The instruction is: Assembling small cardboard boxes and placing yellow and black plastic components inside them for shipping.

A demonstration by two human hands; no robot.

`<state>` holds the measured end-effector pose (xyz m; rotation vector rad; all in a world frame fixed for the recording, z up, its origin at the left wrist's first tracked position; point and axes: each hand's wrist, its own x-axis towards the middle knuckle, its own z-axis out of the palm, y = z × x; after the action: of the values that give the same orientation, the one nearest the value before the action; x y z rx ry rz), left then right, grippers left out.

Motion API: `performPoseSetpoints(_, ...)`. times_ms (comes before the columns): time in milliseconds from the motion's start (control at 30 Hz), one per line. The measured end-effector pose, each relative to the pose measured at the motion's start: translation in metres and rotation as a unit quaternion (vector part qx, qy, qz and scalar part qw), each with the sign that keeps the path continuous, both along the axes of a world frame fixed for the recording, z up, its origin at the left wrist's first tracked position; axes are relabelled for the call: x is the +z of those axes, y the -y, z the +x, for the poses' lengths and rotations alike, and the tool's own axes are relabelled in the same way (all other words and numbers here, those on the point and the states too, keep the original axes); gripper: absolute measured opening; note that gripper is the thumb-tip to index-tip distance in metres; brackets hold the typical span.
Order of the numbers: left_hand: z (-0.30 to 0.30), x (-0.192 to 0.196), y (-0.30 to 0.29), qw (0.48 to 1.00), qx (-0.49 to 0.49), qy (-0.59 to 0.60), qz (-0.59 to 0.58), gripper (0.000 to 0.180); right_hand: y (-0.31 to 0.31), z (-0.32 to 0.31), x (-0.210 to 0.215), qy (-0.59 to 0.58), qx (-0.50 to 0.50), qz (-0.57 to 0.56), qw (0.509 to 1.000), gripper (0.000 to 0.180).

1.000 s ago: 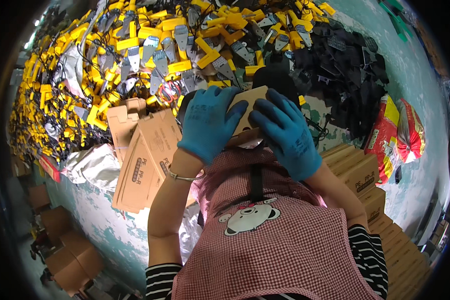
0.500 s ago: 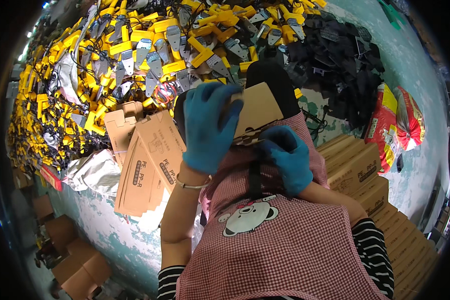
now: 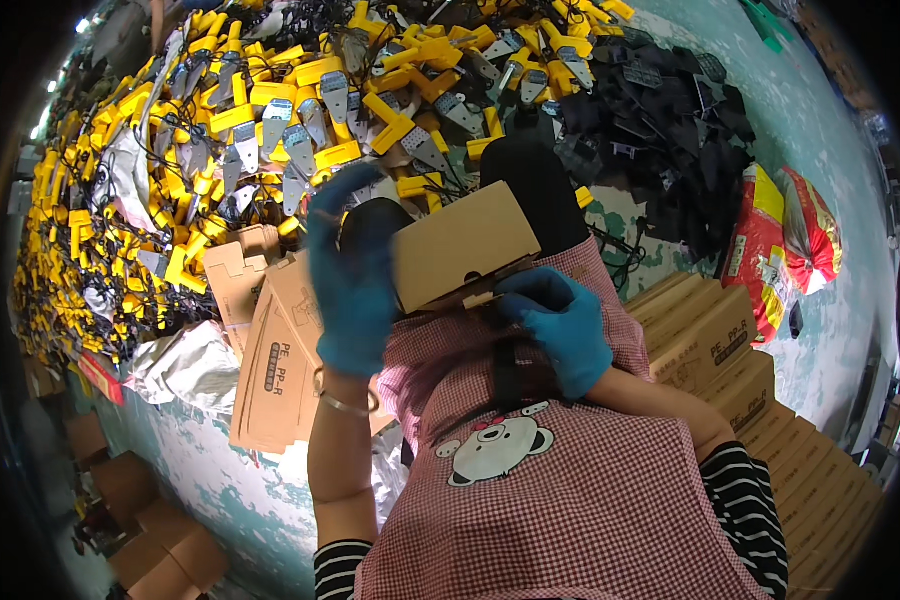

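A small brown cardboard box (image 3: 467,245) lies across my lap, its plain side facing up and its front flap edge toward me. My right hand (image 3: 565,330), in a blue glove, is closed at the box's near right edge, fingers pinched on the flap. My left hand (image 3: 355,290), gloved the same way, is raised beside the box's left end. Motion blurs it, but its fingers look stretched out with nothing in them. What is inside the box is hidden.
Yellow-handled tools with grey metal plates (image 3: 300,150) pile up ahead, beside a heap of black parts (image 3: 660,140). Flattened cartons (image 3: 270,375) lie at my left, stacked closed boxes (image 3: 710,340) at my right. A red-and-yellow sack (image 3: 755,250) stands farther right.
My left hand has moved left, off the box, uncovering its left end. The box shows more of its top and sits slightly nearer. My right hand has shifted slightly left at the flap.
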<state>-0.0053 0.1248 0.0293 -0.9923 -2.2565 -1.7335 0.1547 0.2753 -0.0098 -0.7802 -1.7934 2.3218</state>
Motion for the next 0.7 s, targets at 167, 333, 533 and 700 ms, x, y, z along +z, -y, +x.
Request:
performPoseSetpoints(167,0.005,-0.02,-0.026,0.988,-0.029,-0.012,-0.152,0.017,0.005,-0.006,0.021,0.058,-0.031,-0.125,0.99,0.024)
performPoseSetpoints(333,0.004,-0.016,-0.022,0.988,-0.041,0.002,-0.149,0.015,0.005,-0.009,0.03,0.092,-0.017,-0.155,0.983,0.031)
performPoseSetpoints(533,0.013,-0.022,-0.018,0.988,-0.037,-0.032,-0.149,0.02,0.002,-0.004,0.023,0.092,0.0,-0.144,0.985,0.036)
performPoseSetpoints(700,0.019,-0.019,-0.019,0.986,-0.025,-0.073,-0.148,0.016,0.003,-0.001,0.04,0.128,0.008,-0.143,0.981,0.033)
